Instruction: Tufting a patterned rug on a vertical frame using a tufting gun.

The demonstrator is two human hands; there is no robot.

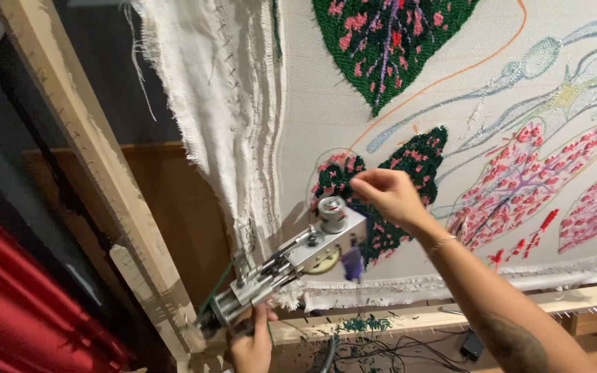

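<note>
Head view, tilted: a tufting gun (291, 259), silver metal body with a round knob on top, sits pressed nose-first against a stretched pale backing cloth (326, 103). Left hand (250, 342) is at bottom centre, fingers wrapped tight around the gun's rear grip, holding it up at a slant; green yarn (217, 287) runs along the gun near that hand. Right hand (388, 195) is up at the cloth just above and right of the gun's front end, fingers curled and pinched narrow together at the tufted area; cannot tell whether it pinches yarn or only touches the pile. A thin bracelet (442, 242) is on the right wrist. The gun's tip meets a small dark green leaf with pink dots (409, 166), partly filled in. A bigger green and pink leaf (388, 41) is at top centre, pink and white leaves (519, 186) at right, with outlines drawn in orange and blue between them. Loose frayed cloth edge (222, 103) hangs left of the work. Wooden frame beam (84, 152) runs diagonally at left, another frame rail (450, 314) along the bottom with green yarn scraps (364, 323) on it. Red fabric (22, 304) at lower left, dark cables (395, 352) below the rail.
</note>
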